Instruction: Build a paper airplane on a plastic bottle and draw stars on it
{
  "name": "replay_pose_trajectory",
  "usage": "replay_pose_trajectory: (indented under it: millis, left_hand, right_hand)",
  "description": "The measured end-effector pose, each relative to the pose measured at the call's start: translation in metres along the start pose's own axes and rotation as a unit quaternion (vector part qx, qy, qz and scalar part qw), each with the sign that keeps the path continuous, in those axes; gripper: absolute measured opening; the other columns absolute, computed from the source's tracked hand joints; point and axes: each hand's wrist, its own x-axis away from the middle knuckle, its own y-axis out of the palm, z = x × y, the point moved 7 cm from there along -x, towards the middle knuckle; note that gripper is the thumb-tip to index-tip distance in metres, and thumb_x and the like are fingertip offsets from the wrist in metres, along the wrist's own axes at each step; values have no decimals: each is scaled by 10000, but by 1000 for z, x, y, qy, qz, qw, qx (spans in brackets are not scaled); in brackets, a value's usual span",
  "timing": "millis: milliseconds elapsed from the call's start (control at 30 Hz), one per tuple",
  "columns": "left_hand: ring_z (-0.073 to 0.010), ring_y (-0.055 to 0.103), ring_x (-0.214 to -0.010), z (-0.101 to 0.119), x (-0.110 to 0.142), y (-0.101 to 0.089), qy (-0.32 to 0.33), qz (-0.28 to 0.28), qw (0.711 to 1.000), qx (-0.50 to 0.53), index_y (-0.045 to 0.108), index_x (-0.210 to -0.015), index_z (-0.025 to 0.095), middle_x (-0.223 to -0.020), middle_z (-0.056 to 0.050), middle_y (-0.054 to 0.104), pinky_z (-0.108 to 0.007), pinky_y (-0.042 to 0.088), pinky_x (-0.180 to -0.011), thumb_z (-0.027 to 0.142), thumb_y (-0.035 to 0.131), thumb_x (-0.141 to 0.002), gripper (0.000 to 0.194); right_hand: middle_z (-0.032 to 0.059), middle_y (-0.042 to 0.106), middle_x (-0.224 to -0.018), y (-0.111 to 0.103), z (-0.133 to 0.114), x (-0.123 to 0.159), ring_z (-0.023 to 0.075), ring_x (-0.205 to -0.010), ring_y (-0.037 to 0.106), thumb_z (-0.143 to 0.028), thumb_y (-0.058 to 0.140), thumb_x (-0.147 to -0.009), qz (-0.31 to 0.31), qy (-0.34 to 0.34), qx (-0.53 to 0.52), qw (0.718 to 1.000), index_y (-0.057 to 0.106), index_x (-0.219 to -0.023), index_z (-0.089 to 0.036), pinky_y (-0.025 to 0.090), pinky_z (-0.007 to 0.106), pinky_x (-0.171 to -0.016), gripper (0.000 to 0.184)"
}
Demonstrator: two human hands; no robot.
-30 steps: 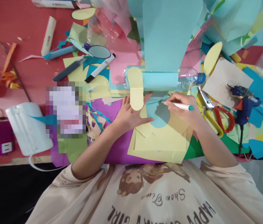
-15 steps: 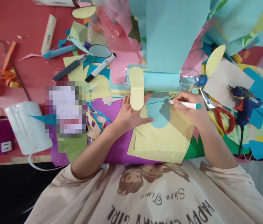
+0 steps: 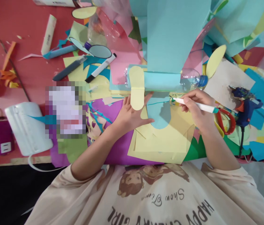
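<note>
My right hand [image 3: 198, 107] grips a white marker [image 3: 193, 104] with a green end, its tip pointing left, just past the right edge of a light blue paper piece [image 3: 161, 115]. A thin teal line runs across that paper. My left hand [image 3: 132, 114] lies flat with its fingers spread, at the paper's left side. A rounded yellow paper strip [image 3: 137, 98] covers part of its fingers and bends up over a plastic bottle [image 3: 190, 78] wrapped in light blue paper. Pale yellow sheets [image 3: 160, 143] lie underneath.
Scissors with a red and yellow handle [image 3: 227, 120] and a blue glue gun [image 3: 246, 112] lie on the right. Capped markers [image 3: 100, 67], a cutter knife [image 3: 70, 67] and paper scraps are at the left back. A white case [image 3: 29, 128] stands on the red table [image 3: 29, 72].
My right hand has lifted and shifted right, taking the marker tip off the end of the teal line. My left hand stays in place.
</note>
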Motion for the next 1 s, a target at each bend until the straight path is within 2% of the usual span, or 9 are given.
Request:
replay_pose_trajectory:
  millis: [133,267,467,800,1000]
  left_hand:
    - [-369,359,-1413,1,-1,-1,2,3,1000,-7,284,-1549,273,-1525,-110,434,-508,268,-1177,502,736,-781,920]
    - [-374,351,-1416,1,-1,0,5,2,1000,-8,280,-1553,256,-1548,-97,413,-500,271,-1176,510,736,-781,932]
    - [-379,356,-1416,1,0,-1,6,5,1000,-9,290,-1553,240,-1545,-110,418,-506,269,-1177,515,739,-780,935]
    - [-348,361,-1422,-1,-1,2,4,2,1000,-7,260,-1558,274,-1536,-98,426,-483,258,-1186,538,723,-784,940]
    - [-357,357,-1423,0,0,1,12,10,1000,-4,275,-1552,274,-1540,-98,425,-499,259,-1182,519,721,-788,918]
  right_hand:
    - [-15,639,-630,7,7,6,115,-562,613,-287,613,-874,-7,17,-6,1000,591,-744,-213,482,261,-530,151]
    - [-32,601,-583,13,11,8,105,-511,559,-235,596,-851,-14,15,34,999,554,-702,-209,434,253,-489,157]
    - [-31,596,-586,11,10,4,114,-513,542,-229,591,-847,-6,1,61,998,532,-690,-217,417,267,-505,168]
    - [-50,534,-522,14,9,3,99,-459,460,-244,608,-827,-17,3,113,993,519,-648,-218,350,257,-470,201]
    - [-55,511,-532,18,3,5,81,-464,427,-242,602,-825,-37,-15,100,994,506,-643,-211,323,235,-461,209]
